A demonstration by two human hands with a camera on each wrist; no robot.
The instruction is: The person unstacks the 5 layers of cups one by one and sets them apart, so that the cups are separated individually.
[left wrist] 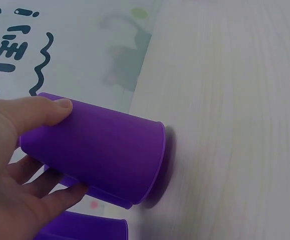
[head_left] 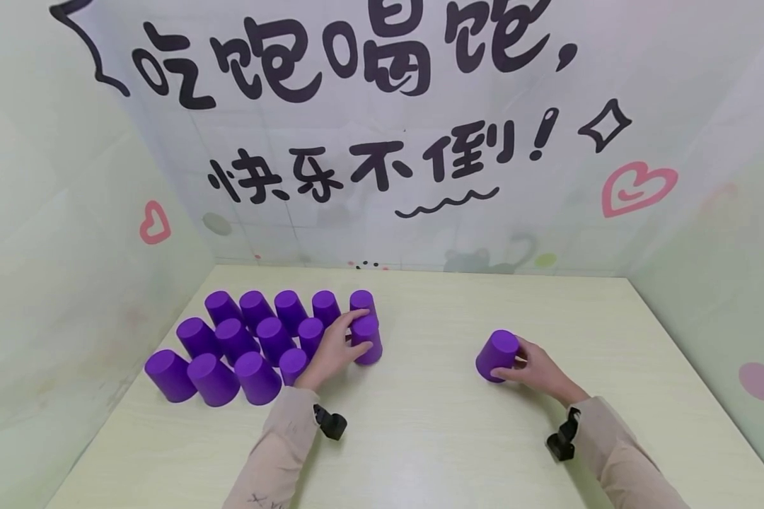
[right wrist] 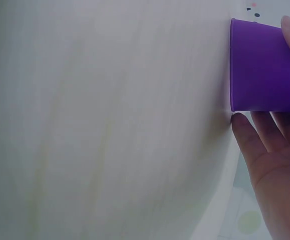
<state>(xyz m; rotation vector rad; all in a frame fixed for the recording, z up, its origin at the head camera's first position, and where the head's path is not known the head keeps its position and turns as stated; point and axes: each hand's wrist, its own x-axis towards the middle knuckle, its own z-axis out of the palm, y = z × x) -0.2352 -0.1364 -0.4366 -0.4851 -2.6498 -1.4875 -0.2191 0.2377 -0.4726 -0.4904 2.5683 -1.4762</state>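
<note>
In the head view, my left hand (head_left: 333, 351) holds an upside-down purple cup (head_left: 368, 346) at the right end of the middle row. The left wrist view shows the thumb on one side of this cup (left wrist: 99, 145) and the fingers on the other. Further right, my right hand (head_left: 540, 369) holds a second upside-down purple cup (head_left: 495, 359), which stands apart from the rows. Thumb and fingers lie on opposite sides of that cup (right wrist: 267, 70) in the right wrist view. Directly behind the left hand's cup stands another purple cup (head_left: 363, 302).
Several more upside-down purple cups (head_left: 213, 380) stand in three rows on the left of the pale table (head_left: 420, 438). My left forearm partly hides the front row's rightmost cup (head_left: 293, 364). A printed white backdrop (head_left: 331, 233) borders the table's far edge.
</note>
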